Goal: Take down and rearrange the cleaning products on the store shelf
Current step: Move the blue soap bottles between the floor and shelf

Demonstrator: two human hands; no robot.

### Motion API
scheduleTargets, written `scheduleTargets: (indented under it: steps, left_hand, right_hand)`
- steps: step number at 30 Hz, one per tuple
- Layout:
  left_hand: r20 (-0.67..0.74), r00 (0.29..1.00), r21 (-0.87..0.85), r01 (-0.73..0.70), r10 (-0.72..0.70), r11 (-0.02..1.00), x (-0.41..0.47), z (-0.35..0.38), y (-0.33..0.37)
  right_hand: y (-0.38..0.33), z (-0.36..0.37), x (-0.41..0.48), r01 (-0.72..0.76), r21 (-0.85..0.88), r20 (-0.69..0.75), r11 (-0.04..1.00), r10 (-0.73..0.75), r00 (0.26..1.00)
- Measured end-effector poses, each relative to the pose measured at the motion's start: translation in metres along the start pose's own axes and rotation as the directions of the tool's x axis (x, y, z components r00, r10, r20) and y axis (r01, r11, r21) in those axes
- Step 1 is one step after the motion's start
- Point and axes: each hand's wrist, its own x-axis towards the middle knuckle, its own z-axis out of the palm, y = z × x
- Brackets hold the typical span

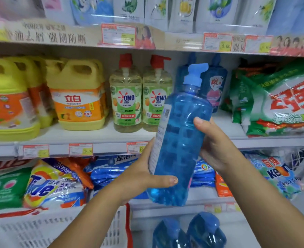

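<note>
We hold the blue pump bottle (178,145) tilted, just right of the OMO bottles (140,97) and in front of them. Our left hand (144,174) and right hand (217,147) both curl their fingers (165,180) round its body. Full, it likely feels heavy and slick; better to grip the body than the pump.

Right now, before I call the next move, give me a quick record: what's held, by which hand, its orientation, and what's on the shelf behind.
held item: blue pump bottle, off the shelf
left hand: grips its lower part, thumb across the front
right hand: grips its middle from the right
orientation: pump up, top leaning right, label facing left
shelf behind: yellow jugs, two OMO bottles, blue bottles, green bags, left to right
below: two blue-topped bottles; white basket at lower left
</note>
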Motion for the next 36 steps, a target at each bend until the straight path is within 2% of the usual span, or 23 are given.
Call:
scheduleTargets:
  steps: [2,4,5,8,9,11,15,18,20,22,24,28,31,33,36]
  left_hand:
    - [-0.037,0.998,0.023,-0.042,0.043,0.999,-0.003,0.004,-0.005]
    - [-0.166,0.982,0.037,-0.087,0.092,0.996,-0.004,0.009,-0.002]
    - [-0.259,0.955,0.097,-0.122,0.143,0.988,-0.002,0.013,-0.001]
    - [-0.433,0.844,0.392,-0.142,0.318,0.909,0.003,0.023,0.002]
    - [-0.441,0.837,0.434,-0.116,0.323,0.893,0.004,0.024,0.002]
    - [-0.404,0.867,0.448,-0.09,0.291,0.889,0.006,0.021,0.0]
    - [-0.3,0.95,0.313,0.015,0.084,0.95,0.006,0.0,0.001]
    - [-0.119,0.99,0.078,0.079,-0.07,0.994,0.005,-0.01,-0.01]
    - [-0.04,0.994,-0.069,0.101,-0.104,0.993,0.002,-0.009,-0.016]
    - [-0.114,0.992,-0.086,0.05,-0.06,0.995,0.0,-0.003,-0.014]
    - [-0.256,0.967,0.005,-0.01,0.011,1.0,0.002,0.008,-0.007]
    - [-0.489,0.851,0.207,-0.102,0.193,0.973,0.007,0.031,0.0]
    - [-0.54,0.787,0.339,-0.12,0.297,0.933,0.006,0.034,-0.002]
    - [-0.554,0.758,0.461,-0.067,0.345,0.885,0.007,0.033,-0.007]
    - [-0.53,0.781,0.531,0.003,0.329,0.847,0.007,0.032,-0.01]
  right_hand:
    - [-0.002,0.0,-0.001,-0.046,-0.065,0.055,0.997,0.049,0.997]
    - [-0.013,-0.002,-0.001,-0.024,-0.256,0.042,0.966,0.036,0.998]
    - [-0.019,-0.001,0.0,-0.011,-0.318,0.014,0.948,0.016,1.0]
    - [-0.02,0.009,0.002,0.046,-0.327,-0.188,0.944,-0.113,0.976]
    - [-0.014,0.012,0.003,0.082,-0.338,-0.255,0.938,-0.175,0.951]
    - [-0.007,0.014,0.003,0.129,-0.326,-0.327,0.936,-0.24,0.914]
    - [-0.008,0.004,-0.001,0.129,-0.196,-0.331,0.972,-0.189,0.924]
    - [-0.007,-0.003,-0.002,0.1,-0.106,-0.257,0.989,-0.124,0.959]
    - [-0.005,-0.004,-0.002,0.07,-0.068,-0.187,0.995,-0.082,0.979]
    - [-0.008,-0.004,-0.001,0.052,-0.087,-0.154,0.995,-0.065,0.986]
    - [-0.015,-0.005,0.001,0.091,-0.195,-0.166,0.977,-0.124,0.978]
    - [-0.023,-0.003,0.001,0.104,-0.369,-0.24,0.924,-0.203,0.949]
    - [-0.027,0.002,-0.003,0.132,-0.458,-0.239,0.879,-0.265,0.934]
    - [-0.027,0.005,-0.003,0.123,-0.472,-0.238,0.873,-0.261,0.935]
    - [-0.017,0.002,-0.002,0.08,-0.389,-0.286,0.918,-0.203,0.936]
